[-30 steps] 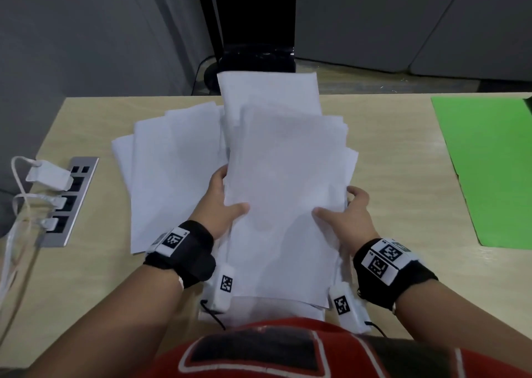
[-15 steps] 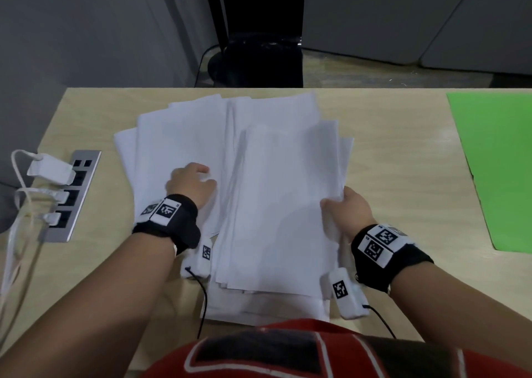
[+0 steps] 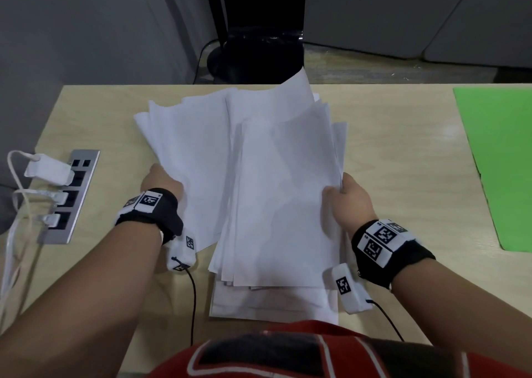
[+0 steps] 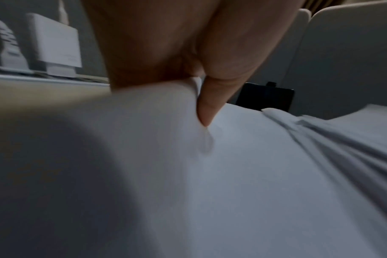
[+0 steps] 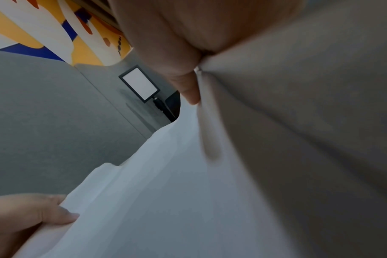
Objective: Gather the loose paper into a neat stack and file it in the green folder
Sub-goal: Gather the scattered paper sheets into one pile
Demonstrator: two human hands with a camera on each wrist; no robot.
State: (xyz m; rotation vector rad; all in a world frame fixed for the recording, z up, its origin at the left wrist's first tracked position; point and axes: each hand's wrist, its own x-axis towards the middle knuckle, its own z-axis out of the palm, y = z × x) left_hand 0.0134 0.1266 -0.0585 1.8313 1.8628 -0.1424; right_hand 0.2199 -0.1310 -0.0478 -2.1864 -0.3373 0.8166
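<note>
A: From the head view we see the paper (image 3: 276, 176) fanned across the middle of the desk (image 3: 403, 153), one bundle lifted at its far end, more sheets lying flat beneath it near the desk's front edge. The folder (image 3: 501, 158) lies flat at the right of the desk, well apart from the sheets.

B: We also see our left hand (image 3: 161, 183) at the left edge of the spread and our right hand (image 3: 348, 202) at the right edge of the lifted bundle. From up there, though, the fingers are mostly hidden under the sheets.

A: The wrist views fill that in. In the left one, our thumb (image 4: 212, 97) presses down on top of a sheet with the edge curling up into the hand, so we pinch the paper there.

B: And the right wrist view shows our right thumb (image 5: 188, 87) clamped against a folded-up edge: a pinch on the bundle too. It also catches our left hand low in the corner, fingers on the sheets.

A: Only the head view shows the power strip (image 3: 69, 196) with white plugs at the desk's left.
</note>
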